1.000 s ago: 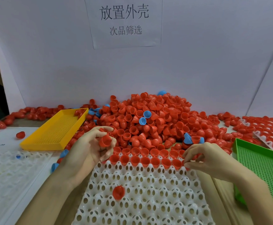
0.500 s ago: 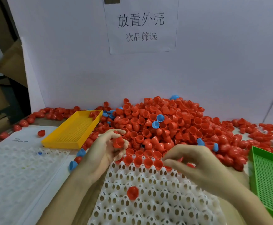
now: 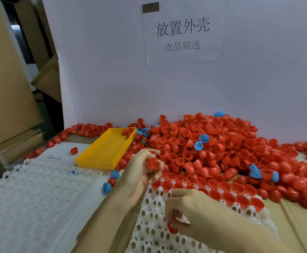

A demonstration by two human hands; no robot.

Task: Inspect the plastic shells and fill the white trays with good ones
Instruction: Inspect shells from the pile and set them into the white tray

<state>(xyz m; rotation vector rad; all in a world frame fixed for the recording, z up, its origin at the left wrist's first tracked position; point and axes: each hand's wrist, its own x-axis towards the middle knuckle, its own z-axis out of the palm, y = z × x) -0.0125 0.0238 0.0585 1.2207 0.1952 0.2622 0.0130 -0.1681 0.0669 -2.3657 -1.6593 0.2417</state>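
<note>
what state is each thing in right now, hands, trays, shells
left hand: grips a red shell
right hand: fingers curled on a loose red shell over the tray
front white tray: far row filled with shells, open side up, the rest mostly bare
yellow tray: holds a few red shells at its far corner
left white tray: nearly bare
shell pile: heaped, red with a few blue

A paper sign on the white wall reads 放置外壳, then 次品筛选 (smaller, below). Small print on a desk sheet is unreadable.

Red shells, white tray, yellow bin.
</note>
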